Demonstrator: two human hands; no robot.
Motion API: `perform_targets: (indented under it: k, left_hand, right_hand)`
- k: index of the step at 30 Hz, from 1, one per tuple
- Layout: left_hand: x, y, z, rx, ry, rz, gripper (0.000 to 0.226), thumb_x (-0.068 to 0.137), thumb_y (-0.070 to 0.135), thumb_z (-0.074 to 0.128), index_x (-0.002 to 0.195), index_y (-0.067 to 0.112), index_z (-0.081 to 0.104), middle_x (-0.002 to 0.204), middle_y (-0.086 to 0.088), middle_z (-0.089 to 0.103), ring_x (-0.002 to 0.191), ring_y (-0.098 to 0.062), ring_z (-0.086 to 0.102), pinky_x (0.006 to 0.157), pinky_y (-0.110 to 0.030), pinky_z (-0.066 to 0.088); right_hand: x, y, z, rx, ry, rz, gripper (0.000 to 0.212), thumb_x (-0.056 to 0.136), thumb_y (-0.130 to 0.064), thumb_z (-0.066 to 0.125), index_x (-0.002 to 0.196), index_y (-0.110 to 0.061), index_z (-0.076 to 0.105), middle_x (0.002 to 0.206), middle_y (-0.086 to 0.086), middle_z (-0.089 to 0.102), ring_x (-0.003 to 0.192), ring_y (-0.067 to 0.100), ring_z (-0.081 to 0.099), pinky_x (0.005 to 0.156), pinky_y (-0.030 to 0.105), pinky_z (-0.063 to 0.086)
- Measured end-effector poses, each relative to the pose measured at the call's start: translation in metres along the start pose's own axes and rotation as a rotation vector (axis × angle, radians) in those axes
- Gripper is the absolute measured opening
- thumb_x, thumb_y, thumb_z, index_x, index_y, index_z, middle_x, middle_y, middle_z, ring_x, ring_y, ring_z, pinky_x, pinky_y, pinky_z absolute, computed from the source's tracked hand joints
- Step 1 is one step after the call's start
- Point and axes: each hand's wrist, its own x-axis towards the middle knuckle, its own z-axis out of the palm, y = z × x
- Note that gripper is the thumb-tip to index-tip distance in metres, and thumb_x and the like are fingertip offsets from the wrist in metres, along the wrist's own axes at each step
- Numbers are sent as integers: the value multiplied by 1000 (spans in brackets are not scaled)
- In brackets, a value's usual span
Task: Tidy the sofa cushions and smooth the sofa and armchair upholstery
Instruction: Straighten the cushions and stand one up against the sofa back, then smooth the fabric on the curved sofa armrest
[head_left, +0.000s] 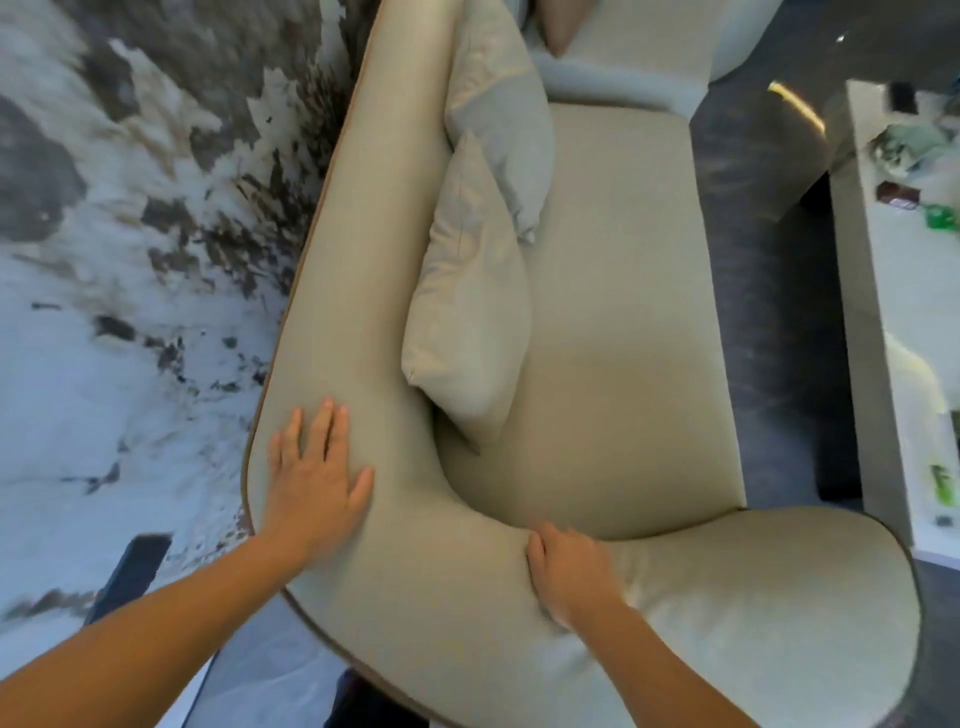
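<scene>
A beige sofa (618, 312) fills the middle of the head view, seen from above its near corner. My left hand (314, 470) lies flat, fingers spread, on the curved top of the backrest (363, 260). My right hand (569, 574) presses on the near armrest (753, 597), fingers curled over its inner edge toward the seat. A beige cushion (467, 317) leans against the backrest. A grey cushion (501, 124) sits behind it, partly overlapping. A brownish cushion (558, 26) shows at the far end, mostly cut off.
A marbled white and dark wall (130, 234) runs along the left behind the sofa. A white low table (883, 312) with small items stands to the right across a dark floor strip (758, 270). A dark object (132, 577) sits by my left forearm.
</scene>
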Motion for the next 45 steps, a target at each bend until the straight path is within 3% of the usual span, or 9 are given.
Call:
perform_targets:
  k: [2,4,7,10,16,22,26,35,45]
  left_hand:
    - [-27,-3,14,3,-10,24,80,86,56,22,152,10,24,160,-13,25,144,-43,16,114,-61,17]
    - [-51,-6,29,-26,-3,3,76,90,59,18,154,18,15,163,-6,15,148,-37,7,117,-59,10]
    - [-73,2,46,-88,73,-105,72,91,61,14,154,27,5,165,4,5,149,-28,-3,118,-59,3]
    - [-74,11,52,-128,173,-131,69,91,57,19,153,28,12,164,5,11,149,-27,0,118,-59,1]
    - [-70,6,72,-125,327,-91,69,91,59,14,153,28,15,164,7,13,150,-27,0,117,-60,2]
    - [-71,7,70,-140,383,-81,72,88,62,15,152,29,19,163,7,15,150,-28,1,116,-61,4]
    - [-66,5,75,-148,404,-70,80,83,68,13,152,30,20,163,8,15,150,-28,1,116,-60,4]
    - [-45,-11,66,-176,413,0,85,79,73,14,152,30,20,163,10,13,150,-27,1,118,-59,4]
    - [18,-45,48,-183,417,37,84,80,74,15,153,32,14,164,13,6,150,-24,-5,118,-57,0]
  right_hand:
    - [-22,10,7,-72,100,-83,39,100,-37,23,123,-24,52,127,1,62,118,24,54,99,36,38]
    - [-43,14,15,-110,151,-118,46,99,-41,20,138,-27,41,140,-2,51,129,24,43,108,40,31]
    - [-68,3,34,-48,198,-16,58,95,-55,8,150,-37,17,158,1,29,144,29,21,118,51,10]
    - [-76,-14,55,-18,304,57,63,90,-65,1,149,-48,7,163,4,21,148,38,10,116,60,-3]
    - [-67,-17,74,-116,562,108,63,89,-68,1,145,-47,21,146,0,47,133,36,35,111,60,15]
    - [-76,-35,94,-33,608,277,79,79,-80,-2,148,-46,17,160,-1,28,146,40,8,111,67,-2]
    - [-72,-37,96,-66,676,289,78,78,-81,2,144,-47,27,152,-2,39,141,37,20,109,66,7]
    - [-62,-55,88,-52,711,291,77,78,-77,3,141,-44,33,147,-2,43,139,36,21,108,65,8]
    - [-15,-103,62,-1,713,370,77,77,-79,7,145,-48,22,157,-7,30,146,33,11,109,65,1]
